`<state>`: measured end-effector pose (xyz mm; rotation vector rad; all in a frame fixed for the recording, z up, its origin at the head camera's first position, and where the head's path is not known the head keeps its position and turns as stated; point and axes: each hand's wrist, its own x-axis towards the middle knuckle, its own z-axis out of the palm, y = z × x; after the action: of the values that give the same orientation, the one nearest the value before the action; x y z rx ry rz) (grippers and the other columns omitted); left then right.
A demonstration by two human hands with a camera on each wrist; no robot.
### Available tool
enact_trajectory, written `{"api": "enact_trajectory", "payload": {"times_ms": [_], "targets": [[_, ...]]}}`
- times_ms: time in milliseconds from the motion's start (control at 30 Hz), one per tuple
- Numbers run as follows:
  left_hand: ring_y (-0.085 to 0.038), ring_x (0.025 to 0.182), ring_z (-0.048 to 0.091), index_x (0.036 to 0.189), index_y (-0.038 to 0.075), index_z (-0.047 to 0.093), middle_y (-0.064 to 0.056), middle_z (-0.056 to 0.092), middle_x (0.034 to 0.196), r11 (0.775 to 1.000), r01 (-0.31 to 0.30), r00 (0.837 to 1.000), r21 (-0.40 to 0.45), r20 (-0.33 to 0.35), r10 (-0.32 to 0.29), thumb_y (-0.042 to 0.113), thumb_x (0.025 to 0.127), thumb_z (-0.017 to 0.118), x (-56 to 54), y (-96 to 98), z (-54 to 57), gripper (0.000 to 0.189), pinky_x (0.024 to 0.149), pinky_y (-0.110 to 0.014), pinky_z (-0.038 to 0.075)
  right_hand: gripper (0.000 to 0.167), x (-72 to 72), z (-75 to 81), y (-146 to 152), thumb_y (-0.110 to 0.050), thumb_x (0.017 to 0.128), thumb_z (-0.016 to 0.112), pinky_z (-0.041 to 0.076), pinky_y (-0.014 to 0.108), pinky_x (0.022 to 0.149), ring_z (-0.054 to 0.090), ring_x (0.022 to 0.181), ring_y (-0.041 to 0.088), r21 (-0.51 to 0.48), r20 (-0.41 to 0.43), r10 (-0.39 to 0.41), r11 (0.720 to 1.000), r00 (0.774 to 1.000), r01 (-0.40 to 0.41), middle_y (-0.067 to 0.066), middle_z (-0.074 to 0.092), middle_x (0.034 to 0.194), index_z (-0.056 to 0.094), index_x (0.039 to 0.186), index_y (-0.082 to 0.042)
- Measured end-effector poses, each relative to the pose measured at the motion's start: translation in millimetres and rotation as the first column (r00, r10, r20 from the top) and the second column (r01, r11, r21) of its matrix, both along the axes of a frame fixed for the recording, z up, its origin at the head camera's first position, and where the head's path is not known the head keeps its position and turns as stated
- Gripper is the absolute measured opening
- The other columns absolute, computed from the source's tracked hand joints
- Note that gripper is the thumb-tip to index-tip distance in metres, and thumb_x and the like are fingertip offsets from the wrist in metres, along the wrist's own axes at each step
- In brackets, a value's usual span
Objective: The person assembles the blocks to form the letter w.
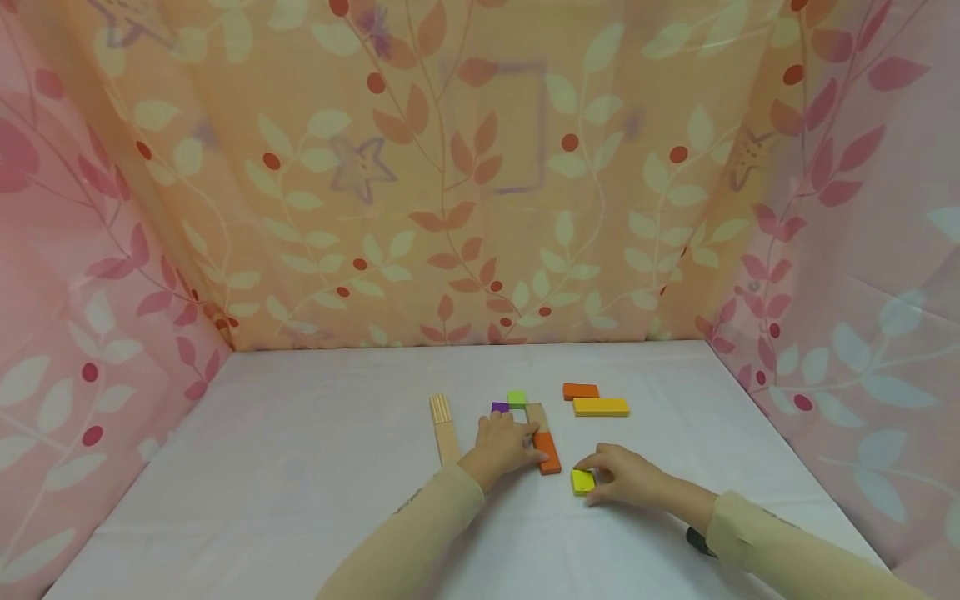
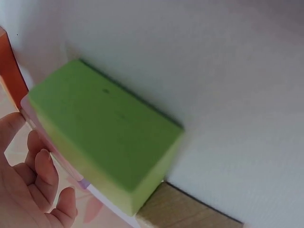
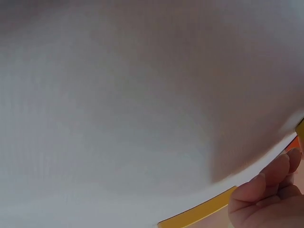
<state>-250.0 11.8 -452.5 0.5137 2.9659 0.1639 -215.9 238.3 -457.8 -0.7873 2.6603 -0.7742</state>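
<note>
My left hand [image 1: 504, 446] reaches over the group of blocks. Its thumb and a finger touch the orange block [image 1: 548, 454], which lies end to end with a plain wooden block [image 1: 537, 417]. A purple block [image 1: 499, 407] and a light green block [image 1: 517, 399] lie just past this hand. The left wrist view shows a larger green block [image 2: 104, 128] close to the camera, hidden from the head view. To the right, my right hand [image 1: 626, 475] pinches a small yellow block [image 1: 582, 482] between thumb and fingers, at or just above the tabletop.
Left of the group lie wooden pieces [image 1: 446, 433], partly grooved at the far end. Behind on the right, an orange block [image 1: 581, 391] touches or nearly touches a long yellow block [image 1: 602, 407]. Patterned curtains [image 1: 450, 250] enclose the white table [image 1: 300, 483]. A dark object [image 1: 699, 542] shows by the right sleeve.
</note>
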Motion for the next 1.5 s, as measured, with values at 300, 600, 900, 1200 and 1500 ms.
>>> {"api": "enact_trajectory", "payload": {"times_ms": [300, 600, 900, 1200, 1500], "targets": [[-0.024, 0.099, 0.048, 0.138, 0.032, 0.057, -0.01, 0.061, 0.119, 1.0, 0.009, 1.0, -0.017, -0.002, -0.009, 0.064, 0.083, 0.063, -0.9, 1.3, -1.1, 0.064, 0.093, -0.046, 0.038, 0.041, 0.0, -0.8, -2, -0.035, 0.076, 0.083, 0.033, 0.025, 0.06, 0.041, 0.07, 0.009, -0.012, -0.023, -0.011, 1.0, 1.0, 0.011, -0.005, 0.043, 0.076, 0.071, 0.108, -0.012], [-0.023, 0.096, 0.049, 0.137, 0.032, 0.058, -0.01, 0.062, 0.116, 0.999, 0.023, 1.0, -0.031, -0.017, -0.024, 0.065, 0.083, 0.062, -1.6, 1.3, -0.2, 0.064, 0.089, -0.044, 0.039, 0.039, 0.0, 1.0, -13, -0.033, 0.074, 0.084, 0.034, 0.025, 0.059, 0.042, 0.069, 0.01, 0.016, -0.026, -0.04, 0.999, 0.999, 0.04, -0.004, 0.043, 0.075, 0.071, 0.105, -0.013], [-0.024, 0.097, 0.05, 0.137, 0.033, 0.057, -0.01, 0.062, 0.118, 0.999, 0.028, 0.999, -0.039, -0.035, -0.029, 0.065, 0.083, 0.061, -0.9, 2.2, -1.2, 0.063, 0.09, -0.044, 0.04, 0.039, -1.6, -0.3, -14, -0.032, 0.074, 0.085, 0.033, 0.025, 0.059, 0.042, 0.069, 0.011, 0.024, -0.016, -0.059, 0.998, 0.998, 0.059, -0.004, 0.043, 0.074, 0.071, 0.105, -0.012], [-0.023, 0.099, 0.051, 0.136, 0.033, 0.058, -0.01, 0.062, 0.118, 0.999, 0.024, 0.999, -0.036, -0.035, -0.025, 0.065, 0.083, 0.062, 1.1, 0.7, 1.4, 0.063, 0.09, -0.043, 0.04, 0.043, -2.6, -0.6, -12, -0.034, 0.075, 0.084, 0.036, 0.027, 0.062, 0.043, 0.073, 0.012, 0.015, -0.005, -0.04, 0.999, 0.999, 0.04, -0.004, 0.045, 0.078, 0.07, 0.109, -0.012], [-0.025, 0.101, 0.05, 0.138, 0.033, 0.056, -0.011, 0.061, 0.122, 0.999, 0.014, 1.0, -0.046, -0.026, -0.015, 0.066, 0.083, 0.06, -0.4, 0.6, 0.9, 0.063, 0.093, -0.045, 0.04, 0.043, -12.7, 9.6, 6, -0.026, 0.078, 0.082, 0.035, 0.027, 0.063, 0.042, 0.075, 0.014, -0.049, 0.006, -0.015, 0.999, 1.0, 0.016, 0.0, 0.045, 0.079, 0.067, 0.113, -0.008]]}}
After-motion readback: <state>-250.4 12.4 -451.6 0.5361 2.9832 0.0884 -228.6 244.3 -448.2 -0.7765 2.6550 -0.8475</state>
